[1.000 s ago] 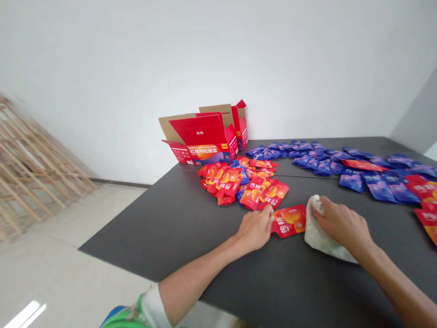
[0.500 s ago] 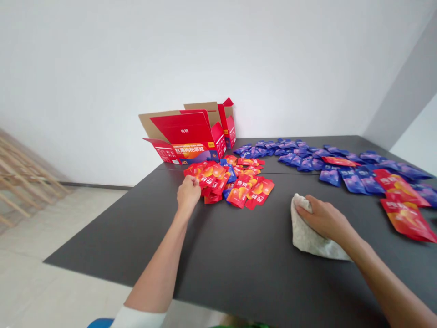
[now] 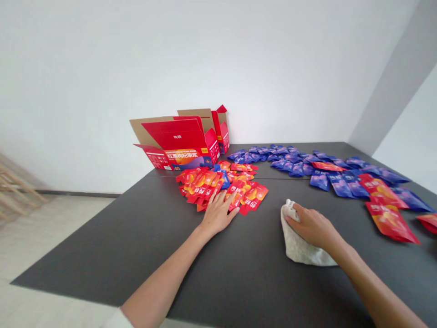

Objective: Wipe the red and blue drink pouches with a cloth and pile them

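My left hand (image 3: pixel 217 212) lies with fingers spread at the near edge of a pile of red pouches (image 3: pixel 201 186), its fingertips touching them. A blue pouch (image 3: pixel 223 176) shows among the red ones. To the right, my right hand (image 3: pixel 312 225) grips a pale grey cloth (image 3: pixel 300 248) on the dark tabletop (image 3: pixel 235 273). The cloth hangs in loose folds below the fingers and rests on the table. Part of it is hidden under the hand and wrist.
Two open red cartons (image 3: pixel 186 152) with raised flaps stand at the back left by the wall. Many blue pouches (image 3: pixel 293 166) spread along the back and right. Several red pouches (image 3: pixel 392 221) lie at the right. Wooden slats (image 3: pixel 17 189) lean at far left.
My left hand has moved right along the pile, from pinching at its left side to lying spread at its front. My right hand still holds the cloth. The view has shifted slightly.
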Demonstrator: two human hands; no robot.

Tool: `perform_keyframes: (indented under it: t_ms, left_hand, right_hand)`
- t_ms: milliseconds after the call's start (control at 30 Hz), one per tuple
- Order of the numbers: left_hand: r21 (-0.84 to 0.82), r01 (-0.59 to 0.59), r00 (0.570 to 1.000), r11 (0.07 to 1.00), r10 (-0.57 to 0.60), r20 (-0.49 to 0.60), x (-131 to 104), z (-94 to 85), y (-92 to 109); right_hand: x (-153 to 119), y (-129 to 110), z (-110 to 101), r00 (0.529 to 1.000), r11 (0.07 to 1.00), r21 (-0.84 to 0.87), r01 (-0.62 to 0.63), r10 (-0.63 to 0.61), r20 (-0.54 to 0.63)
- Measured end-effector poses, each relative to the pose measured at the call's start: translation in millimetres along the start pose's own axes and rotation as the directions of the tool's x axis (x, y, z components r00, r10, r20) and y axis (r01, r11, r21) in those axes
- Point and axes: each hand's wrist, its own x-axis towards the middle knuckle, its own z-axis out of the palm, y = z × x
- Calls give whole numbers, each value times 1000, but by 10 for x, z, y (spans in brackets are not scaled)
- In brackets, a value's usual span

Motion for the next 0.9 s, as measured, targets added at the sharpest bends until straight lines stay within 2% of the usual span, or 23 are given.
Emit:
perform_keyframes:
  t_ms: [133, 233, 433, 533, 633, 700, 767, 833, 900]
  left_hand:
    - [-17, 17, 996, 1000, -19, -87, 18, -58, -28]
    - [-63, 92, 984, 994, -101, -148, 17, -155, 23]
    - [-358, 182, 947, 916, -262, -188, -68, -403, 250]
    - [-547, 227, 941, 806, -326, -89, -122, -485, 419]
    - [-654, 241, 964, 717, -256, 75, -170, -460, 583]
    - [-643, 226, 974, 731, -174, 144, -198, -391, 667]
    - [-592, 187, 977, 784, -83, 198, -220, -309, 724]
    - [-542, 142, 968, 828, -1, 252, -234, -239, 755]
    - [-500, 130, 953, 856, 31, 301, -242, -196, 767]
  right_hand:
    - [-5, -5, 0, 1000, 1000, 2, -27, 27, -10]
    - [-12, -2, -15, 1000, 1000, 6, -22, 22, -14]
    - [10, 39, -72, 999, 999, 41, -17, 19, -49]
    - [20, 25, -116, 991, 994, 104, -12, 26, -133]
    - [-22, -98, -121, 970, 978, 207, 35, 17, -244]
    - [-85, -260, -74, 952, 954, 269, 129, -44, -302]
    - [-154, -455, 9, 935, 925, 288, 247, -149, -323]
    - [-195, -622, 96, 916, 912, 231, 340, -265, -302]
    - [-182, -703, 148, 915, 930, 119, 347, -308, -261]
